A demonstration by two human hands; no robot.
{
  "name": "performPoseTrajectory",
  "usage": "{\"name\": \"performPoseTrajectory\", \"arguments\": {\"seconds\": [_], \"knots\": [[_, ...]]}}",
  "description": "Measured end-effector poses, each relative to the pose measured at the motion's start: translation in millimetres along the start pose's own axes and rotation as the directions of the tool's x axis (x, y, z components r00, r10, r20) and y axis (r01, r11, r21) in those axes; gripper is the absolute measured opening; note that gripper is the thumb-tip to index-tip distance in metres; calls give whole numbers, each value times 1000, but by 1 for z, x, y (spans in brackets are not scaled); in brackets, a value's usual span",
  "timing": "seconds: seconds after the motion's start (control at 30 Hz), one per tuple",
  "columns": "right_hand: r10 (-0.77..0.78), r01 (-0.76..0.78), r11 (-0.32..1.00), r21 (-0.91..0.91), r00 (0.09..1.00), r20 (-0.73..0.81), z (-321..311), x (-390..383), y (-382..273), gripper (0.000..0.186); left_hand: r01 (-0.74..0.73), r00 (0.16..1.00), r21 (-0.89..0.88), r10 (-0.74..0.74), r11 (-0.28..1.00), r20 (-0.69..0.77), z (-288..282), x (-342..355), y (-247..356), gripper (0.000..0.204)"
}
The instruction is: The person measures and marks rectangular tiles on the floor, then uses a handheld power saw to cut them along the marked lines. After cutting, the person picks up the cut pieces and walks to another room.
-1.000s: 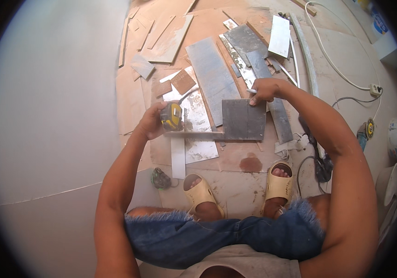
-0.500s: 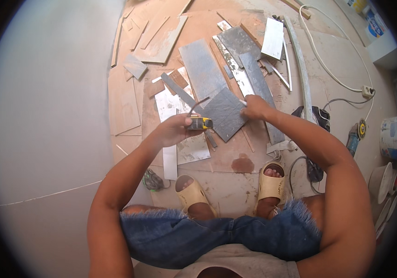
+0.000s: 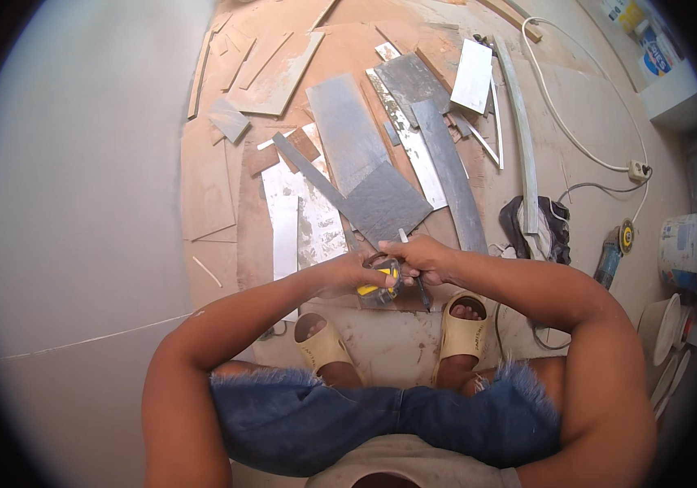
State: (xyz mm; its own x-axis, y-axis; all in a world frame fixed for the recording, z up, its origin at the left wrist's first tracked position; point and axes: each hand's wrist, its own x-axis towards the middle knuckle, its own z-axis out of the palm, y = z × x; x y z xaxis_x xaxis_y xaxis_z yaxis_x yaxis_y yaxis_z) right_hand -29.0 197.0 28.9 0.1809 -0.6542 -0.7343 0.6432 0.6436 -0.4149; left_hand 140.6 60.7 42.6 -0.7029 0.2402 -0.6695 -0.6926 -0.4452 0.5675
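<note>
My left hand is closed round a yellow and black tape measure, held above the floor between my feet. Right beside it, my right hand grips a slim pen, its white end up and its dark end pointing down. The fingers of both hands meet at the tape measure; a dark looped strip shows at its top. Just ahead of them lies a dark grey square tile, set at an angle over other pieces and a narrow grey strip.
Several cut tiles, including a long grey tile and a white strip, cover the floor ahead. On the right are a black bag, an angle grinder, a white cable and a bucket. A wall rises on the left.
My right hand has drawn back from the square tile with the pen. My left hand has moved right and nearer with the tape measure, so both hands now meet.
</note>
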Motion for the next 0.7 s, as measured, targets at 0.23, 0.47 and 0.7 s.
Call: {"name": "performPoseTrajectory", "arguments": {"seconds": [0.23, 0.47, 0.7], "knots": [[-53, 59, 993, -100, 997, 59, -9, -13, -11, 12, 85, 973, -312, -145, 946, -177, -3, -9, 2, 56], [-112, 132, 977, -170, 986, 122, -32, -2, -15, 14, 149, 965, -105, -167, 983, -202, -31, -2, -19, 47], [-299, 172, 929, -328, 872, -388, -108, 31, -81, 15, 228, 954, 468, -99, 854, -283, -76, -20, -53, 42]]}}
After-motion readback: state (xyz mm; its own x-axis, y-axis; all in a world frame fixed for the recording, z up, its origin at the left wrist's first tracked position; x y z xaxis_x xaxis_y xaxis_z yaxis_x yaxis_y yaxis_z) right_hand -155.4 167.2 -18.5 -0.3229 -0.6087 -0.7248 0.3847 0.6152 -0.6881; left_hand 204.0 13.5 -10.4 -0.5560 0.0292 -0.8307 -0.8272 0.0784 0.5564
